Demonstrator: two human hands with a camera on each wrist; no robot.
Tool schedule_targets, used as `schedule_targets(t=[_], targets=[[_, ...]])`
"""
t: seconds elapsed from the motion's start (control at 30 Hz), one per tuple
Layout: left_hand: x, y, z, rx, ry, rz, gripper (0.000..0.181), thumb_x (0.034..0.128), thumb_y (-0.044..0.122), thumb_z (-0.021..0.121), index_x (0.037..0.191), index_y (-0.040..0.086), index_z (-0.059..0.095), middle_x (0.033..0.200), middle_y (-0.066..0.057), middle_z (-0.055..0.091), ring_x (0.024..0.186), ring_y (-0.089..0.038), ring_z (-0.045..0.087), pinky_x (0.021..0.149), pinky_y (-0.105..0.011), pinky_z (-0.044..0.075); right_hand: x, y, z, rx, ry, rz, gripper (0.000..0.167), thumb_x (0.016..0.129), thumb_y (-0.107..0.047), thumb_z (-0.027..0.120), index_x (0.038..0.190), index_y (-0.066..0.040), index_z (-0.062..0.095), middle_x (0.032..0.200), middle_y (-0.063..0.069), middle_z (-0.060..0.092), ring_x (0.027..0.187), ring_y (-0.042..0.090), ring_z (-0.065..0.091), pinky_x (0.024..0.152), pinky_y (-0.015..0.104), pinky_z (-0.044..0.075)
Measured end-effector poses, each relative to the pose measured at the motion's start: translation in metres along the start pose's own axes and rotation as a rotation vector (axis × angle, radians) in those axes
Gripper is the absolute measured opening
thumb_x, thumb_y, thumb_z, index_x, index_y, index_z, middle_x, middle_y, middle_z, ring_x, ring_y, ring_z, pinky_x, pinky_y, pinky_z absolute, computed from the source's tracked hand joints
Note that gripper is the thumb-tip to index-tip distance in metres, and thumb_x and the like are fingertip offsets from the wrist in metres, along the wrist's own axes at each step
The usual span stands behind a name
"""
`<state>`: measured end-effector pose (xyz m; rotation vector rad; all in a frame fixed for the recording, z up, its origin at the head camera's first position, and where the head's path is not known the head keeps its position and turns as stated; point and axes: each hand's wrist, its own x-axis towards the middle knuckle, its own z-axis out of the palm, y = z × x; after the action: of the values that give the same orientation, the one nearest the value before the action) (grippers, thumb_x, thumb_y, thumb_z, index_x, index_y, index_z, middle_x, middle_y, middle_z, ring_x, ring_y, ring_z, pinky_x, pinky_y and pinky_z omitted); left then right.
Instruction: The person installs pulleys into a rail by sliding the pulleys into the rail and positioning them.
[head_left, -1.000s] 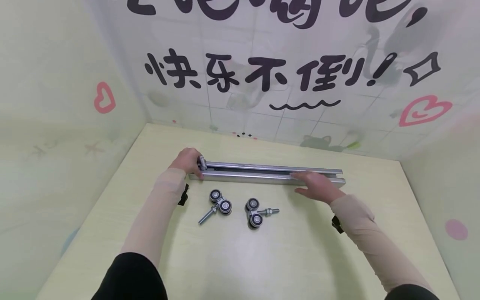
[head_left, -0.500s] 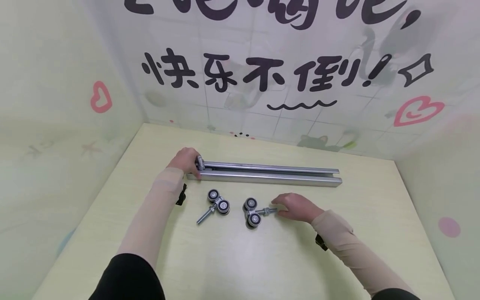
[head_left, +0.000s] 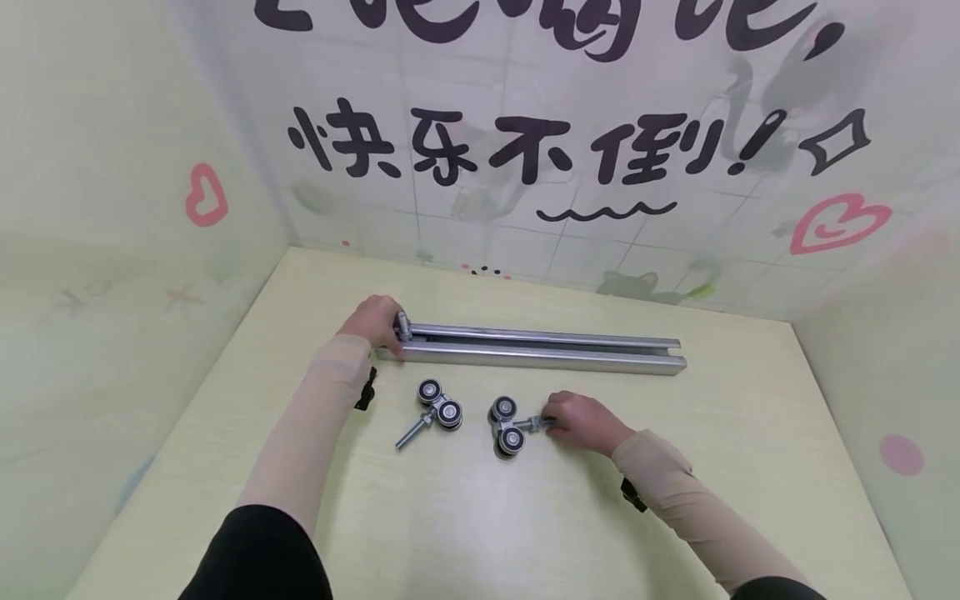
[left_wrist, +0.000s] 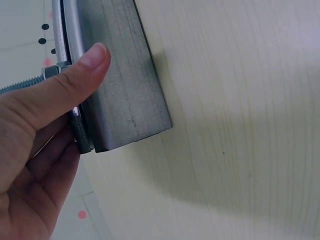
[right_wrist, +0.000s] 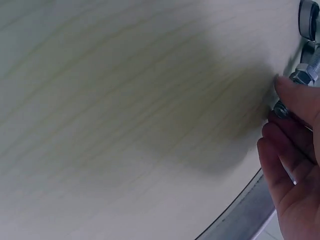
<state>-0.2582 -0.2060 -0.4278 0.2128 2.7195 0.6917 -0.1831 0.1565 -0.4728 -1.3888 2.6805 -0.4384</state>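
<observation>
Left hand (head_left: 373, 321) grips rail (head_left: 540, 357); right hand (head_left: 588, 422) seemingly pinches bolt (head_left: 534, 423), roller wheels (head_left: 512, 441) just left.

In the head view we see bright, even light, with a soft sheen on the pale table (head_left: 465, 517), thin highlights along the metal rail (head_left: 540, 359), and faint, soft-edged shadows beside both sleeves (head_left: 300, 425). The left wrist view looks cooler and greyer to us, with a broad, smooth shadow past the rail's end. Our right wrist view is the dimmest, a hazy shadow spreading beside the right hand (right_wrist: 297, 162) and a grey strip (right_wrist: 237, 215) bowing near the lower edge.
</observation>
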Motion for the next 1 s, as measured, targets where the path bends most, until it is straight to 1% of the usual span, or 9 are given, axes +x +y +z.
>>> schedule_targets(t=[0.13, 0.33, 0.43, 0.73, 1.0], targets=[[-0.001, 0.001, 0.001, 0.015, 0.012, 0.009, 0.033, 0.0521, 0.01, 0.086, 0.08, 0.006, 0.069, 0.08, -0.006, 0.066, 0.073, -0.021, 0.056, 0.074, -0.035, 0.048, 0.0, -0.001, 0.003, -0.044, 0.022, 0.004, 0.008, 0.075, -0.004, 0.069, 0.08, -0.008, 0.065, 0.074, -0.002, 0.059, 0.066, 0.009, 0.052, 0.061, 0.022, 0.049], [0.0, 0.0, 0.001, 0.017, 0.011, 0.009, 0.033, 0.0519, 0.01, 0.086, 0.08, 0.005, 0.069, 0.08, -0.006, 0.066, 0.073, -0.02, 0.056, 0.073, -0.034, 0.048, -0.001, -0.002, 0.003, -0.048, 0.018, 0.025, 0.007, 0.077, -0.005, 0.068, 0.08, -0.009, 0.063, 0.076, -0.001, 0.062, 0.067, 0.011, 0.056, 0.061, 0.025, 0.049], [0.001, -0.001, 0.002, 0.014, 0.012, 0.011, 0.033, 0.0521, 0.01, 0.086, 0.081, 0.006, 0.069, 0.08, -0.006, 0.065, 0.073, -0.02, 0.056, 0.073, -0.034, 0.048, -0.003, -0.002, 0.001, -0.052, 0.023, 0.024, 0.008, 0.077, -0.004, 0.068, 0.08, -0.009, 0.062, 0.075, -0.001, 0.062, 0.066, 0.011, 0.055, 0.06, 0.025, 0.049], [0.0, -0.002, 0.002, 0.014, 0.016, 0.012, 0.031, 0.0523, 0.011, 0.086, 0.078, 0.006, 0.069, 0.078, -0.006, 0.065, 0.071, -0.02, 0.055, 0.072, -0.034, 0.047, -0.01, -0.006, -0.007, -0.085, 0.066, -0.007, 0.009, 0.074, -0.002, 0.07, 0.079, -0.007, 0.064, 0.073, 0.0, 0.061, 0.065, 0.011, 0.056, 0.06, 0.024, 0.049], [0.001, -0.001, 0.002, 0.008, 0.02, 0.006, 0.031, 0.0531, 0.011, 0.086, 0.079, 0.006, 0.069, 0.08, -0.007, 0.065, 0.072, -0.02, 0.055, 0.072, -0.034, 0.047, -0.017, -0.008, -0.021, -0.104, 0.082, 0.031, 0.008, 0.074, -0.005, 0.071, 0.079, -0.007, 0.065, 0.072, -0.001, 0.06, 0.063, 0.008, 0.053, 0.057, 0.022, 0.049]])
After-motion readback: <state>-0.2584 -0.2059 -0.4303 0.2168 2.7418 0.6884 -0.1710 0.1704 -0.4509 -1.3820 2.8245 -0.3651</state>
